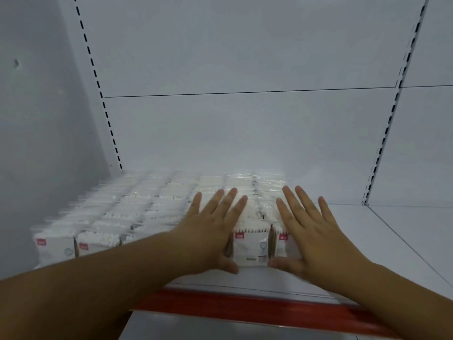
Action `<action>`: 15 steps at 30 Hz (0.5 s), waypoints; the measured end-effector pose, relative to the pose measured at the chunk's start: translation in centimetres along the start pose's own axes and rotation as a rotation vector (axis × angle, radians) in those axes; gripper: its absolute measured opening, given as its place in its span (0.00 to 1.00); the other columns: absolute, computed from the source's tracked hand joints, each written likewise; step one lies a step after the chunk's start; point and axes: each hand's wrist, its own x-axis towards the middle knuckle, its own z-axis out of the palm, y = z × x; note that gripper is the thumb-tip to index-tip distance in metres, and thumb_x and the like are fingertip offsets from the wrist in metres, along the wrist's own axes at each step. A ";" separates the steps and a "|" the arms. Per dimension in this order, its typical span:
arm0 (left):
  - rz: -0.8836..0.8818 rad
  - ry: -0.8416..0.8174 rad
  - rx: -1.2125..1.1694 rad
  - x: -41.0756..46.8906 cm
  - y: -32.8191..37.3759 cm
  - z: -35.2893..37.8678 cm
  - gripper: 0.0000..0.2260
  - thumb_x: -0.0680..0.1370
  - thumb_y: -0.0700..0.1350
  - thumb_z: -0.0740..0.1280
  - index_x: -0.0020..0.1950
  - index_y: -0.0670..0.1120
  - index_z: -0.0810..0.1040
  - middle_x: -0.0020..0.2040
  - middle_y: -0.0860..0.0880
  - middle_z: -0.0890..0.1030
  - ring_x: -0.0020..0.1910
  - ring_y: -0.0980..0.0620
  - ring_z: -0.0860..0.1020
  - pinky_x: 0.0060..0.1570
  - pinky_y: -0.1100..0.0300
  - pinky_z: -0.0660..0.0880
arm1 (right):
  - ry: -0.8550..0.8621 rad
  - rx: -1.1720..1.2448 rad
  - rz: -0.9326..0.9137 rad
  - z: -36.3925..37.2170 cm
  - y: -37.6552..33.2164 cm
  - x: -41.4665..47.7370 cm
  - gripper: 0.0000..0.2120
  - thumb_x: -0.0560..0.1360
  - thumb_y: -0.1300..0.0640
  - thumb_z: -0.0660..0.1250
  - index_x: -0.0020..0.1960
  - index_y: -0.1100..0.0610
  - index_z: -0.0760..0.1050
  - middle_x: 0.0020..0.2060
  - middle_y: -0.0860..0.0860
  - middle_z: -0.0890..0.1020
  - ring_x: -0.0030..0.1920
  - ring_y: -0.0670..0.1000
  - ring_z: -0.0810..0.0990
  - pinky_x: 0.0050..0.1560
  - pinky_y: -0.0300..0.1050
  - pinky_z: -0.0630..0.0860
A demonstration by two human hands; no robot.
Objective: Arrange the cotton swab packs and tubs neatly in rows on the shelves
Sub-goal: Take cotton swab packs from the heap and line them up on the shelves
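If the left hand (210, 229) and right hand (311, 231) (fingers (226, 201) spread flat) push hard, cotton swab packs (252, 249) could tip. Rows get messy.

White swab packs (147, 207), red labels; red shelf edge (245, 306).

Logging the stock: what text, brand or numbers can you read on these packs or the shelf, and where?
Nothing can be read.
Red tags on the cotton swab packs: blurred.
Small print on one front label: too small.
Red shelf edge: no text shows.
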 end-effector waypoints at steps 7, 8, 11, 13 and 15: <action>-0.204 -0.141 0.029 1.5 -3.1 -0.2 0.61 0.67 0.62 0.75 0.76 0.43 0.31 0.79 0.42 0.38 0.78 0.42 0.42 0.76 0.43 0.48 | -0.147 -0.063 -0.156 -1.3 -4.8 4.8 0.53 0.68 0.29 0.64 0.78 0.61 0.48 0.77 0.60 0.52 0.77 0.59 0.51 0.74 0.63 0.48; -0.203 -0.149 0.030 1.8 -3.2 -0.1 0.60 0.67 0.61 0.75 0.77 0.42 0.33 0.79 0.42 0.41 0.78 0.42 0.44 0.76 0.43 0.49 | -0.204 -0.034 -0.147 -1.3 -5.0 5.1 0.52 0.71 0.30 0.61 0.78 0.59 0.40 0.78 0.57 0.44 0.78 0.57 0.43 0.74 0.59 0.41; -0.194 -0.167 0.041 2.0 -3.5 0.2 0.58 0.67 0.62 0.75 0.77 0.42 0.35 0.79 0.42 0.43 0.78 0.44 0.46 0.75 0.44 0.50 | -0.263 -0.016 -0.138 -1.4 -5.1 5.2 0.49 0.73 0.32 0.60 0.78 0.55 0.35 0.78 0.52 0.39 0.77 0.52 0.39 0.75 0.54 0.38; -0.190 -0.179 0.059 2.2 -3.5 0.2 0.58 0.68 0.62 0.74 0.78 0.42 0.36 0.79 0.42 0.43 0.78 0.44 0.46 0.75 0.42 0.49 | -0.258 0.015 -0.121 -1.3 -5.0 5.4 0.49 0.73 0.33 0.61 0.78 0.54 0.37 0.78 0.51 0.41 0.78 0.52 0.40 0.75 0.53 0.39; -0.188 -0.191 0.077 2.4 -3.5 0.1 0.58 0.68 0.63 0.74 0.78 0.41 0.37 0.79 0.42 0.44 0.78 0.43 0.46 0.75 0.40 0.50 | -0.216 0.046 -0.129 -1.2 -5.1 5.5 0.50 0.70 0.32 0.64 0.79 0.55 0.45 0.78 0.53 0.48 0.78 0.54 0.48 0.75 0.55 0.46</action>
